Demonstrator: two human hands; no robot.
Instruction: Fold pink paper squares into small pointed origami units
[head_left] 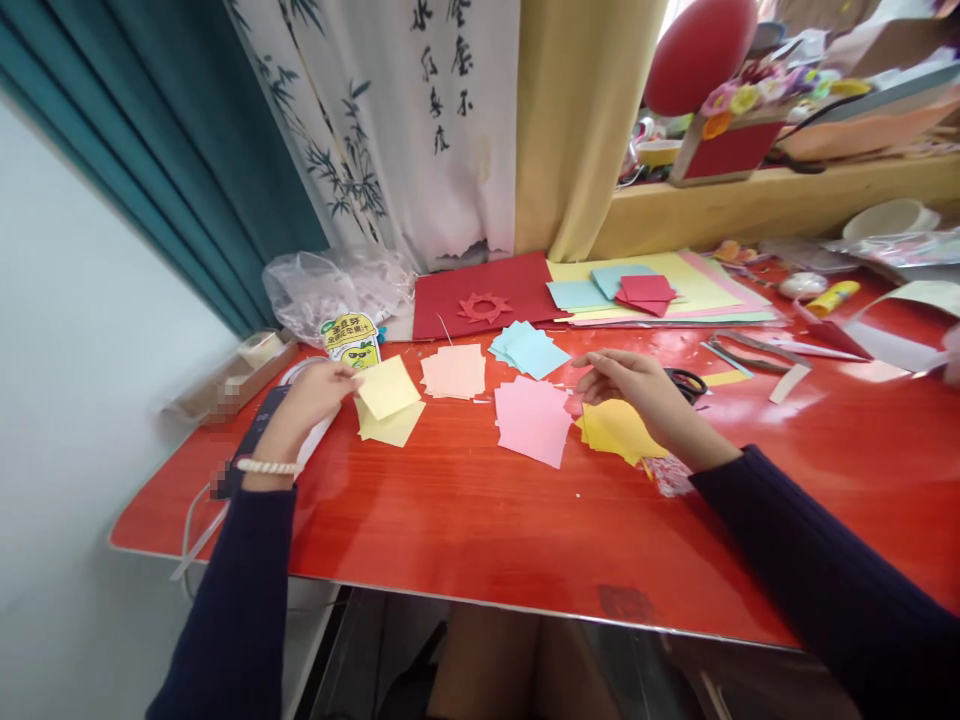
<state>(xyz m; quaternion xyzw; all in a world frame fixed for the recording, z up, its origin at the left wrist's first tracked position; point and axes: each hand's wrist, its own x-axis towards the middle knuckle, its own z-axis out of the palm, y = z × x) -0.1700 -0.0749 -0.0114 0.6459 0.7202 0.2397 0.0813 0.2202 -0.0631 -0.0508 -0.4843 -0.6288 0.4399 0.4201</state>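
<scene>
At the left, my left hand (328,385) pinches the edge of a pale yellow paper square (388,387), held over a small pile of like yellow sheets (396,427). My right hand (619,375) is in the air with loosely bent fingers apart and nothing visible between them. Beneath it lie orange-yellow paper squares (616,428), partly covered by the hand. Between the hands are piles of peach paper (454,371), light blue paper (529,348) and pink paper (531,418), their sheets fanned unevenly.
Scissors (686,384) lie just beyond my right wrist. A red paper ring (484,308) rests on dark red sheets (431,300) at the back. Large coloured sheets (720,290) carry blue and red squares. A glue stick (835,297) and pliers (757,350) are farther right; a plastic bag (330,285) stands back left.
</scene>
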